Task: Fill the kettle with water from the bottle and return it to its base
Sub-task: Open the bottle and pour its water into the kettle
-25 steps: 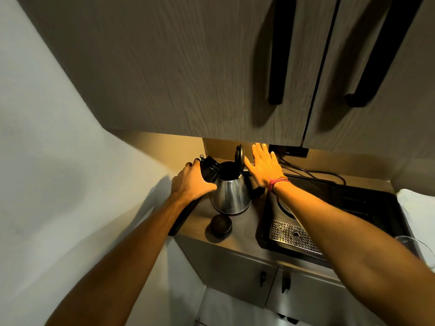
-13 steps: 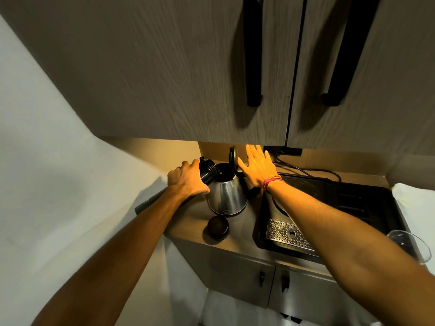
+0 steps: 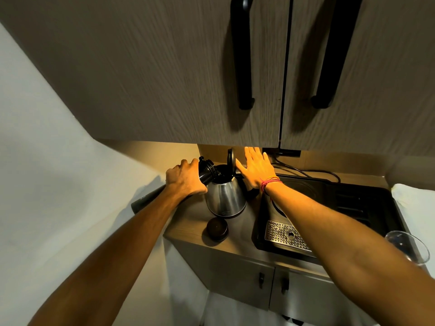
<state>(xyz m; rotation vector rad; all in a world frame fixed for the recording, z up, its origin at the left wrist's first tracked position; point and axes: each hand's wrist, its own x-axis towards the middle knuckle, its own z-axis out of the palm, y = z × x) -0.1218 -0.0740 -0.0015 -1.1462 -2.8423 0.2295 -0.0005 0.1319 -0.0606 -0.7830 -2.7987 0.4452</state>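
A steel kettle point(image 3: 225, 198) stands on the wooden counter point(image 3: 188, 222) with its black lid point(image 3: 231, 158) flipped up. My left hand point(image 3: 184, 178) grips a dark bottle point(image 3: 207, 170), tipped so its mouth rests over the kettle's opening; the bottle's far end point(image 3: 143, 203) sticks out to the lower left. My right hand point(image 3: 256, 169) is flat with fingers spread, its thumb against the raised lid, beside the kettle's handle. The bottle's dark cap point(image 3: 217, 227) lies on the counter in front of the kettle. No water stream can be made out.
A black sink point(image 3: 353, 208) with a perforated metal drain plate point(image 3: 286, 235) lies right of the kettle. A power cord point(image 3: 306, 171) runs along the back wall. A clear glass point(image 3: 408, 247) sits at the right edge. Cabinet doors with black handles point(image 3: 242, 55) hang low overhead.
The bottle's rear end has swung up and out to the left, tilting it flatter toward the kettle. My right hand stays by the lid. The view has shifted slightly.
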